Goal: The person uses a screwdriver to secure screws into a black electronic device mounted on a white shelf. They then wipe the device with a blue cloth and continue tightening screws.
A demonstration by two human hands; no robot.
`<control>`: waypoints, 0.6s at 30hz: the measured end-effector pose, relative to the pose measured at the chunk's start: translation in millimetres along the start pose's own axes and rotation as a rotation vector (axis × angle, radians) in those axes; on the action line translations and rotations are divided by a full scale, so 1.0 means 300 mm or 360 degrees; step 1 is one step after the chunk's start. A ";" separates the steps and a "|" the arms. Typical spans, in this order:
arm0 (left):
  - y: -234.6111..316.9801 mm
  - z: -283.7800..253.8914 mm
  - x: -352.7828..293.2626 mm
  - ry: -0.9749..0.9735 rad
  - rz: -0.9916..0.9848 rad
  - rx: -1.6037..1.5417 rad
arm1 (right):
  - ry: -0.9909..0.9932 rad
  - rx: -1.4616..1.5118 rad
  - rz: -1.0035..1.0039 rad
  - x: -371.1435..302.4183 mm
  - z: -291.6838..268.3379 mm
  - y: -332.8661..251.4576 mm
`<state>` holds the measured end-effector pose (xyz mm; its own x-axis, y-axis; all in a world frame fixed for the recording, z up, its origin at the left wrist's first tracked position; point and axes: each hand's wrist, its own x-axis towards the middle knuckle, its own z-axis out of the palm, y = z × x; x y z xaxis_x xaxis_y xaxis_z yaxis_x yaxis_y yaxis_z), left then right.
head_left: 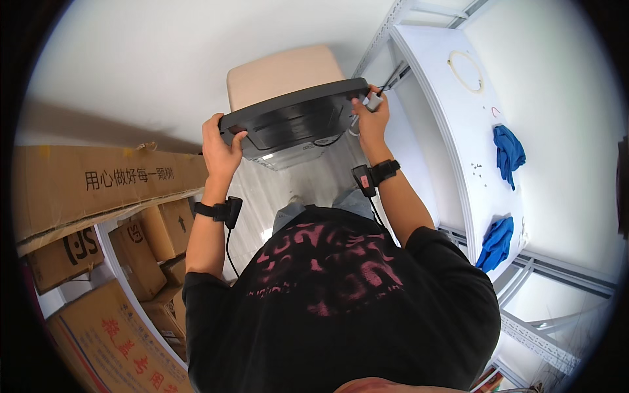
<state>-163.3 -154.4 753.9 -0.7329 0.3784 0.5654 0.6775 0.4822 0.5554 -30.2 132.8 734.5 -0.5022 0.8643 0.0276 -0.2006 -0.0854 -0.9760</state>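
Observation:
Both hands hold a wide black panel-like device [295, 124] in front of me, its thick dark edge on top and recessed outlines on its face. Its exact kind does not show. My left hand [221, 149] is closed around the left end, thumb on the near face. At the right end my right hand [373, 128] grips the same device; a grey-white plug [375, 102] and a pale cable [354, 124] lie against that hand. Behind the device stands a beige rounded box-like thing [283, 73]; whether they touch is hidden.
Cardboard boxes [98, 187] fill a shelf along the left. On the right, a white table [452, 111] carries two blue cloths [508, 156], a coiled cream ring [466, 72] and small bits. Grey metal racking [383, 33] rises at the back right. Below lies the grey floor [262, 196].

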 end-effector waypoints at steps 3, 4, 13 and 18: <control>0.011 0.003 0.004 0.0011 0.0011 0.0014 | -0.0190 0.0152 0.0111 0.027 -0.014 0.012; 0.014 -0.005 0.007 -0.0012 -0.0002 0.0022 | -0.0242 0.0209 0.0148 0.030 -0.009 0.016; 0.133 -0.050 0.107 -0.0366 0.0261 0.0395 | -0.0367 0.0172 0.0195 0.065 -0.031 0.034; 0.237 0.004 0.170 -0.0498 0.0346 0.0632 | -0.0418 0.0136 0.0191 0.066 -0.039 0.028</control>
<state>-152.5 -99.9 821.5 -0.6031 0.6904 0.3995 0.7843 0.6047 0.1390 -31.8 155.0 724.4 -0.7249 0.6885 -0.0212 -0.1908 -0.2303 -0.9542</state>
